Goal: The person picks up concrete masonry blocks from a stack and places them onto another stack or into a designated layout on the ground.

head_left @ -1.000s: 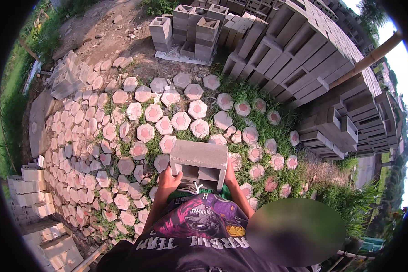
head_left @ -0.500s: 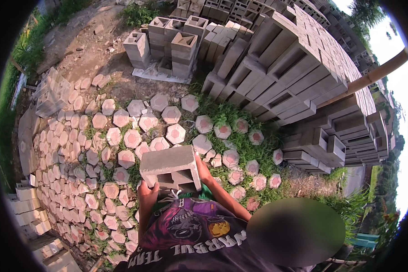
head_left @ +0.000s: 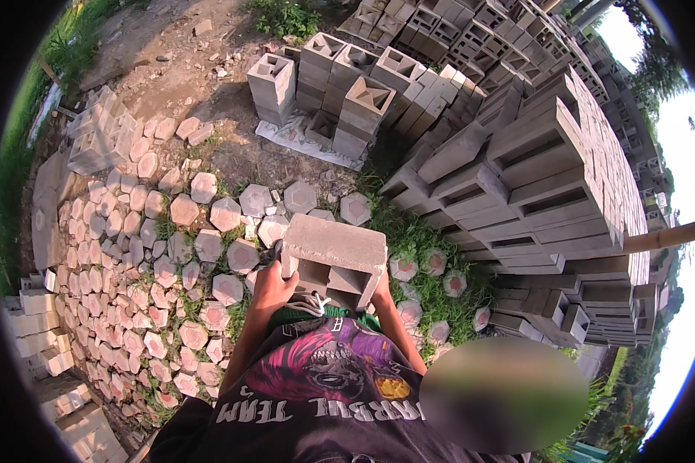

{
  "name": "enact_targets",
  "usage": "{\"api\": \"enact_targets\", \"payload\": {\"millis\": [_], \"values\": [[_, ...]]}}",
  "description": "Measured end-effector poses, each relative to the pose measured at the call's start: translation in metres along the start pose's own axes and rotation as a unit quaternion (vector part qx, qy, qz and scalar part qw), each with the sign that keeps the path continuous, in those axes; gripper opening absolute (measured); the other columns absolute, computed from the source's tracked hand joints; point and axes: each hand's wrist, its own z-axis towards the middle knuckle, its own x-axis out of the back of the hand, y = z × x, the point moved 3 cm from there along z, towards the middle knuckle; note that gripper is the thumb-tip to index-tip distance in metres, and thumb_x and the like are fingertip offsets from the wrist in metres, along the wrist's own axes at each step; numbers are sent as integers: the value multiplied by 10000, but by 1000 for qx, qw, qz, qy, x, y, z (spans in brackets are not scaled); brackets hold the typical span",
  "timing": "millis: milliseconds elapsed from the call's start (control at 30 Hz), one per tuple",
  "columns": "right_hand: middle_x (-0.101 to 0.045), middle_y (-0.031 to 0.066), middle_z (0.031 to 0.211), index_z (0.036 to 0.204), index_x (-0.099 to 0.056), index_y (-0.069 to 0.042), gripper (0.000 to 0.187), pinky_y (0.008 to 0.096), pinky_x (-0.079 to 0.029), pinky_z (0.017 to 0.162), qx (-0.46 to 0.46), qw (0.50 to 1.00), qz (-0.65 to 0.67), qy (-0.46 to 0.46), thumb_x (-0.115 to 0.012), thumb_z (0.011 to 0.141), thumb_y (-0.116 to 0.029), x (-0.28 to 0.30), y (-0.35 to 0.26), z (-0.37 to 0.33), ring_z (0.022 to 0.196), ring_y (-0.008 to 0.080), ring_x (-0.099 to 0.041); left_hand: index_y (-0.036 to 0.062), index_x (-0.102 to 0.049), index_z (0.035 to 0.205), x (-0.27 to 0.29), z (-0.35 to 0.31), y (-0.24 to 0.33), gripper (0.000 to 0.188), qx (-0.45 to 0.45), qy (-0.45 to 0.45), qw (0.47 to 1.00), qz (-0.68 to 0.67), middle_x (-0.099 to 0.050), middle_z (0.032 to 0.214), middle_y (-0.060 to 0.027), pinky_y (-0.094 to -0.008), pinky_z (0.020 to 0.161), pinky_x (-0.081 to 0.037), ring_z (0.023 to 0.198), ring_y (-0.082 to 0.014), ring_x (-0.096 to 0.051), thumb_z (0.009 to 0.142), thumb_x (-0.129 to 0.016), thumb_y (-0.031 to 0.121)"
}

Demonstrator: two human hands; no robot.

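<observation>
While hexagonal pavers [head_left: 225, 214] spread out ahead and to the left, a tall stack of grey blocks [head_left: 548, 181] rises on the right. Farther off, shorter columns of hollow blocks [head_left: 363, 104] stand on a white sheet [head_left: 293, 137]. Just before the person's waist is one concrete block [head_left: 336, 239], gripped between two hands: the left hand [head_left: 274, 285] clasps its left end, thumb toward the near side; the right hand [head_left: 381, 293] presses its right end, fingers mostly hidden.
</observation>
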Motion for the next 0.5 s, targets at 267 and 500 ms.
{"api": "enact_targets", "payload": {"millis": [267, 500], "values": [[-577, 139, 1183, 1222, -544, 17, 765, 311, -378, 958, -70, 992, -101, -1, -199, 935, -603, -87, -16, 142, 1089, 204, -519, -53, -554, 985, 71, 133, -19, 385, 11, 20, 999, -33, -630, 838, -269, -466, 706, -490, 815, -433, -607, 747, -665, 230], [-591, 141, 1155, 1198, -566, 13, 791, 308, -373, 958, -50, 984, -165, -44, -219, 914, -639, -157, -61, 258, 1113, 196, -503, -22, -541, 1057, 89, 240, -22, 430, 21, 66, 996, -56, -651, 895, -212, -419, 733, -494, 861, -376, -636, 720, -691, 199]]}}
